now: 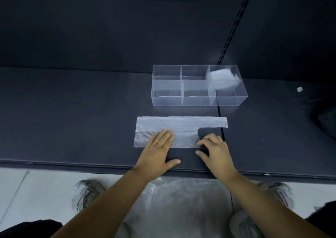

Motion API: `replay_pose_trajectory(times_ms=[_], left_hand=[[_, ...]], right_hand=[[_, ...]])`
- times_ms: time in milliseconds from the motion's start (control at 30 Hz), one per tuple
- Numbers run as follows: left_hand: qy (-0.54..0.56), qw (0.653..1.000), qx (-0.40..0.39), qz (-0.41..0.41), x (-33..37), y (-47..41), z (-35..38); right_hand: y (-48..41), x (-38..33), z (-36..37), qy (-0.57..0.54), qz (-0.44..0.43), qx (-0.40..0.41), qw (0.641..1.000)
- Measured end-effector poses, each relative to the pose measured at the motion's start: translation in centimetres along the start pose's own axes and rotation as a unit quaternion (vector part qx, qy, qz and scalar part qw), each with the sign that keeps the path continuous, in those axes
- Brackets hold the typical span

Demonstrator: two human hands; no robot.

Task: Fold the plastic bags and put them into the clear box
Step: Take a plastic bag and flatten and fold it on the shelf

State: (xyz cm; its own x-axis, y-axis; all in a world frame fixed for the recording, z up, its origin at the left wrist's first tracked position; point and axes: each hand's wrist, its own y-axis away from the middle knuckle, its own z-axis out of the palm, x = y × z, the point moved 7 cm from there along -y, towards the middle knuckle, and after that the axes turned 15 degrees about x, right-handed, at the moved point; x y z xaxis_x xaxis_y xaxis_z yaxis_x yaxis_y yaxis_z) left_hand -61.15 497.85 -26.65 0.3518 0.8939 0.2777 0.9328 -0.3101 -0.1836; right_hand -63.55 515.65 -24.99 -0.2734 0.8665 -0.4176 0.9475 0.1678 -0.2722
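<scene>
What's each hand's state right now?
Left hand: open, pressing flat on the plastic bag.
Right hand: fingers curled at the bag's edge; grip cannot be told.

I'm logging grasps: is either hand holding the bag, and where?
Left hand only presses flat on the plastic bag. Right hand seems to pinch its near right edge, though the grip is partly hidden.
</scene>
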Motion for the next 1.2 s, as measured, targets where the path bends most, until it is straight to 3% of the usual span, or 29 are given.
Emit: replay_pose_trajectory(times_ms=[100, 300, 467, 567, 700, 767, 833, 900, 1033, 1200], left_hand=[[0.004, 0.999, -0.011, -0.038, -0.1, 0.0, 0.6], [-0.01, 0.996, 0.011, -0.091, -0.3, -1.1, -0.2], [-0.055, 0.996, 0.043, -0.048, 1.5, -1.7, -0.8], [-0.086, 0.995, 0.044, -0.027, 3.7, -0.9, -1.4], [-0.08, 0.995, 0.067, -0.008, 5.7, -0.1, -1.8], [-0.062, 0.996, 0.063, -0.014, 6.3, 0.1, -1.7], [-0.05, 0.996, 0.069, -0.039, 5.9, 0.3, -2.2], [0.02, 0.992, 0.052, -0.114, 3.7, 0.6, -2.2], [0.26, 0.916, 0.025, -0.305, -2.2, 1.5, -2.9], [0.348, 0.797, 0.043, -0.492, -8.0, 3.8, -2.6]], right_hand=[[-1.1, 0.2, 0.2, -0.014, 0.047, 0.0, 0.999], [-2.3, 0.1, 1.0, 0.033, 0.047, -0.099, 0.993], [-1.0, 0.8, -1.9, -0.042, 0.081, -0.11, 0.99], [-0.4, 0.7, -4.2, 0.038, 0.045, -0.052, 0.997], [1.0, -2.2, -3.1, 0.101, -0.095, -0.097, 0.986], [1.4, -2.9, -1.6, 0.097, -0.114, -0.113, 0.982], [1.0, -2.6, -1.4, 0.057, -0.077, -0.092, 0.991], [0.2, -1.0, -1.6, -0.055, 0.033, -0.08, 0.995], [-0.6, 2.4, -1.4, -0.204, 0.229, -0.101, 0.946], [-0.9, 3.8, -0.5, -0.232, 0.327, -0.047, 0.915]])
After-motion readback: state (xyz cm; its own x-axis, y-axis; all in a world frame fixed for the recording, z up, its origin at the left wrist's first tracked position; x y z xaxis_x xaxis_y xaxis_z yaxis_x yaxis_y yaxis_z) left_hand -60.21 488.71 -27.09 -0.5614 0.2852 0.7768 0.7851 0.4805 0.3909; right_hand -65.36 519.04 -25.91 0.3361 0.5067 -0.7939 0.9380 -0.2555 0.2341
